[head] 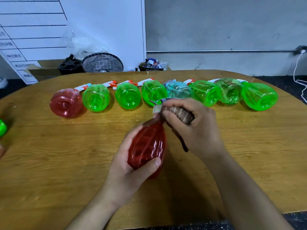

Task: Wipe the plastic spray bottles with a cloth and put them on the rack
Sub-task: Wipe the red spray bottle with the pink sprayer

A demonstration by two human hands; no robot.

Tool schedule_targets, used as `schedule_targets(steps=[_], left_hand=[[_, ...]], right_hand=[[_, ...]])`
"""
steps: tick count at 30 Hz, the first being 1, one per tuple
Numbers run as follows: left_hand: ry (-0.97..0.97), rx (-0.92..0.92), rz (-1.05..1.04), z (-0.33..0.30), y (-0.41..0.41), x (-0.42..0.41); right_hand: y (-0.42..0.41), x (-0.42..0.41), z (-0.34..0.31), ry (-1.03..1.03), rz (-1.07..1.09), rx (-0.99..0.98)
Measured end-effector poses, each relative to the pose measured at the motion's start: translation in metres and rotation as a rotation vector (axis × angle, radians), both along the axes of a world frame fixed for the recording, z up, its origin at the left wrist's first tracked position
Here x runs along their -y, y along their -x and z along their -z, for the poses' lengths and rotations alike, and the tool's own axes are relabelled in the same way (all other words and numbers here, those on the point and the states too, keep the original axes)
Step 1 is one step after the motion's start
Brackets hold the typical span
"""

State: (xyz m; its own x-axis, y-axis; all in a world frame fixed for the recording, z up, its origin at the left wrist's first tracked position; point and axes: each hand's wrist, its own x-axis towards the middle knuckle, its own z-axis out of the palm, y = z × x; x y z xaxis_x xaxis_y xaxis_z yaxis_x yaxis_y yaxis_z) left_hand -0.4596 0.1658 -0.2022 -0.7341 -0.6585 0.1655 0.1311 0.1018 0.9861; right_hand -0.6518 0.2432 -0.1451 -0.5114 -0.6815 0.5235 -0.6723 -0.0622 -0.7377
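- While the left hand [132, 165] grips the red bottle [147, 146] at the tabletop's [66, 163] centre, right hand [194, 125] fingers clench the cloth [180, 114] against its nozzle.
- Risk: hard rubbing may twist the bottle loose toward the row [166, 95] at 12 o'clock.

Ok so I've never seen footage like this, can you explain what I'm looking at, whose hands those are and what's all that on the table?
There is no machine here. One camera worn on a person's head looks down at their own two hands. The left hand holds a red spray bottle by its body. The right hand has a brownish cloth in its grip, at the bottle's spray head. On the wooden table eight more bottles lie in a row on their sides: a red one, six green, such as this one, and a pale blue one. No rack is visible.
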Motion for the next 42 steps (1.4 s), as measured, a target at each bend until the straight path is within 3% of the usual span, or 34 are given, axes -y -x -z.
schedule_targets(steps=[3, 7, 13, 21, 28, 34, 36, 39, 42], left_hand=[[0.028, 0.026, -0.005, -0.001, -0.001, -0.001], [0.018, 0.019, -0.003, -0.001, -0.001, 0.002], [0.024, 0.032, -0.022, -0.003, -0.002, -0.001], [-0.122, -0.016, -0.050, -0.003, -0.002, 0.005], [-0.096, 0.013, -0.021, -0.002, -0.003, 0.004], [-0.091, 0.010, -0.046, -0.002, -0.001, 0.005], [-0.078, 0.006, -0.047, -0.002, -0.002, 0.004], [-0.054, 0.004, -0.050, -0.001, -0.002, 0.003], [-0.039, 0.012, -0.037, -0.001, -0.002, 0.003]], right_hand=[[0.000, 0.000, 0.001, 0.049, 0.156, -0.031], [-0.007, 0.002, 0.002, -0.020, -0.079, -0.021], [0.004, 0.001, 0.008, 0.071, 0.236, -0.109], [0.008, -0.002, 0.005, -0.164, 0.126, -0.154], [0.007, 0.002, 0.014, -0.017, 0.230, -0.222], [0.014, -0.005, 0.003, -0.220, 0.068, -0.135], [0.021, -0.010, -0.001, -0.263, -0.008, -0.002], [0.032, -0.012, -0.001, -0.015, 0.051, 0.256], [0.034, -0.013, 0.002, 0.163, 0.277, 0.170]])
